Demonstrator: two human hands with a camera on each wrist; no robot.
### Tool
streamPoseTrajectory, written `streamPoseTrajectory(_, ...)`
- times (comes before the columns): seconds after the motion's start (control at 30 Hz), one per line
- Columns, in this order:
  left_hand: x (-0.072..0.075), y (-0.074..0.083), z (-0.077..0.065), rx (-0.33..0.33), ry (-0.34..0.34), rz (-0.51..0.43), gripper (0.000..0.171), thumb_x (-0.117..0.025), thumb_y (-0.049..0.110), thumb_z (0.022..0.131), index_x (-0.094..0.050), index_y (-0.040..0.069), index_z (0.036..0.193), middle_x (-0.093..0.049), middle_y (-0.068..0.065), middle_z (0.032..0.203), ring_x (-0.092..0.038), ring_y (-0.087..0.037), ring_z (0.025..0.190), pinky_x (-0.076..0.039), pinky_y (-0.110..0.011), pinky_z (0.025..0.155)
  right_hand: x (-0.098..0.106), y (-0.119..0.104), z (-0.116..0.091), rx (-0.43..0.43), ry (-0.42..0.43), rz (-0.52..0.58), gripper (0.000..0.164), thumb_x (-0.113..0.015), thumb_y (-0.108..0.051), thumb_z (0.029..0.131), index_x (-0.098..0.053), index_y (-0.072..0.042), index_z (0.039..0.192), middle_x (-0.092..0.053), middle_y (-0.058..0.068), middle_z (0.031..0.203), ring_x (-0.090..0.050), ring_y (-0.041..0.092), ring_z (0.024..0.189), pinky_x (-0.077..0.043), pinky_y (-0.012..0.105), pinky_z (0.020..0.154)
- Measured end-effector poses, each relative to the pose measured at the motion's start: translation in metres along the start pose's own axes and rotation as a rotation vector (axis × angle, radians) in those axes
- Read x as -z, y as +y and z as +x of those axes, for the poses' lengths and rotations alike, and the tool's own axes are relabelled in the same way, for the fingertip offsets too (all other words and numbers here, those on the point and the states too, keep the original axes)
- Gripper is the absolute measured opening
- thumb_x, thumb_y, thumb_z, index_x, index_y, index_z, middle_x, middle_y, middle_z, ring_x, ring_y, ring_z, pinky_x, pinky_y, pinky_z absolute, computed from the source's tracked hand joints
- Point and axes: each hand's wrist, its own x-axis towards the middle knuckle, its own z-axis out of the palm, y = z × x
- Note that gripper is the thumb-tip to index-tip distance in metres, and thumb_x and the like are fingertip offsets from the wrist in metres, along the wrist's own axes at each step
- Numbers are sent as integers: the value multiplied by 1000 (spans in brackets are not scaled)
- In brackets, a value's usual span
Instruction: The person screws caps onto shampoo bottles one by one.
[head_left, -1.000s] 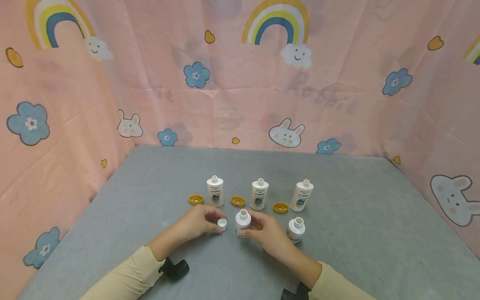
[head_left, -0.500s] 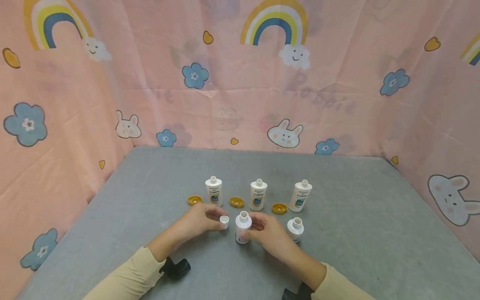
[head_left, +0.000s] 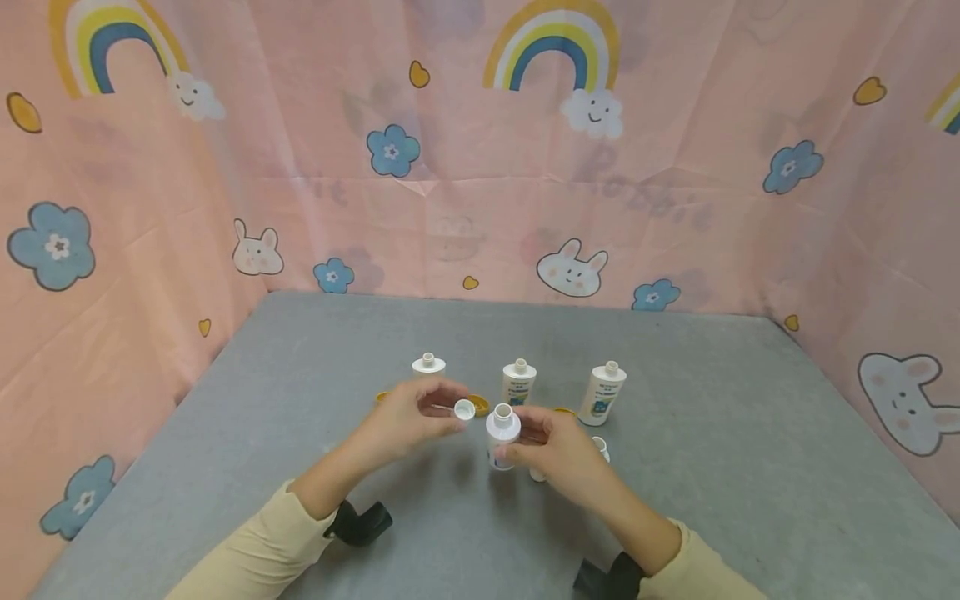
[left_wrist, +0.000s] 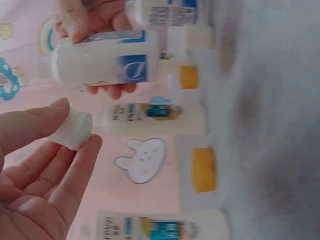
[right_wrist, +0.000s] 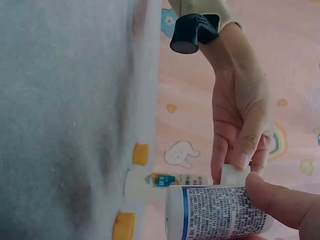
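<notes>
My left hand [head_left: 408, 421] pinches a small white screw cap [head_left: 464, 409] between thumb and fingers, its hollow underside facing the head camera. Close to its right, my right hand [head_left: 566, 454] grips a white bottle [head_left: 502, 433] round its side. That bottle is upright with an open mouth, raised over the table; the left wrist view shows its blue label patch [left_wrist: 132, 68], the right wrist view its printed text panel [right_wrist: 215, 212]. A short gap separates cap and bottle neck in the head view. A second small white bottle [head_left: 602, 447] stands behind my right hand, mostly hidden.
Three taller uncapped white bottles stand in a row behind: left [head_left: 428, 365], middle [head_left: 519, 383] and right [head_left: 602, 393]. Yellow caps, one near the middle [head_left: 478, 406], lie among them. Another white cap [left_wrist: 199, 36] sits by the second small bottle. A pink curtain [head_left: 480, 208] encloses the grey table.
Both hands have risen and shifted slightly right and away from the body, carrying cap and bottle. The left hand now overlaps the left tall bottle; the right hand hides more of the second small bottle.
</notes>
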Motion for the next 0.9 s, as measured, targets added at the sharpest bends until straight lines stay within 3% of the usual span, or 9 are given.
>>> streamPoseTrajectory(0.3, 2, 16, 1, -37, 47, -24, 30, -75, 4, 86, -68, 1, 115, -69, -15, 116, -70, -30, 109, -60, -32, 87, 10, -6, -2, -60, 36, -12, 46, -80, -14, 84, -66, 1, 124, -70, 16, 122, -69, 28, 111, -59, 43, 92)
streamPoseTrajectory(0.9, 3, 25, -10, -107, 16, -49, 35, -74, 11, 89, -68, 5, 122, -67, -13, 121, -68, -26, 110, -59, -30, 89, 18, -9, -7, 31, -40, 42, 47, -79, -15, 85, -64, 3, 126, -67, 21, 125, -68, 35, 114, -60, 42, 88)
